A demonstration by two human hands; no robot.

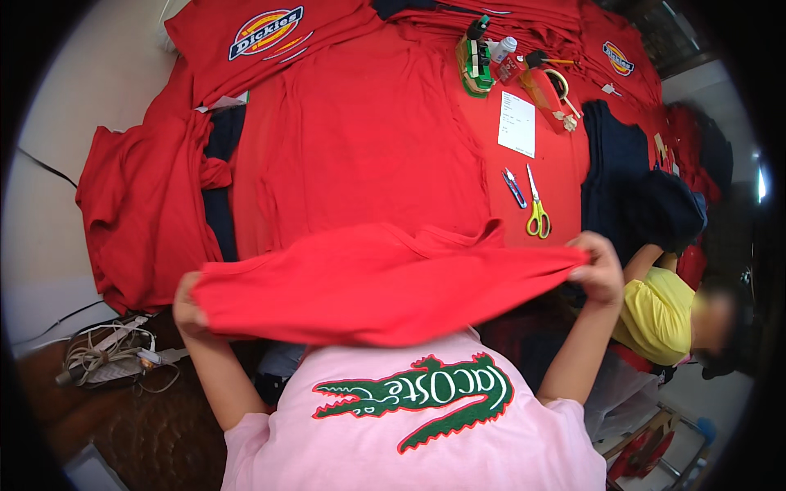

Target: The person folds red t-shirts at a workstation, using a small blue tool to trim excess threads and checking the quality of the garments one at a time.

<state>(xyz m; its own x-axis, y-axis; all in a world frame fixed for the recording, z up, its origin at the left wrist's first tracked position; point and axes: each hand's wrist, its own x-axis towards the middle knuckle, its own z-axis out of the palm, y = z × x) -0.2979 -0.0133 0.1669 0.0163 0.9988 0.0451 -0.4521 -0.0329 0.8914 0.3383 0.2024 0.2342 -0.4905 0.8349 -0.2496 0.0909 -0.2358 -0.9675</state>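
A red knit garment [368, 282] is stretched between my two hands in front of my chest, its lower edge slightly blurred. At its left end my left hand [189, 307] is closed on the cloth. My right hand [599, 268] pinches the other end, pulling it into a narrow point. Just beyond lies another red garment [372, 139], spread flat on the red-covered table. Yellow-handled scissors [536, 209] and small blue thread snips [515, 188] lie nearest to my right hand, to the right of the flat garment.
A white paper slip [517, 124], a green-and-black holder [475, 65] and a tape roll [557, 83] sit at the back right. Red garments [147, 213] hang over the left edge; dark garments [614, 164] lie right. A person in yellow [659, 315] works at right. Tangled cables [115, 352] lie lower left.
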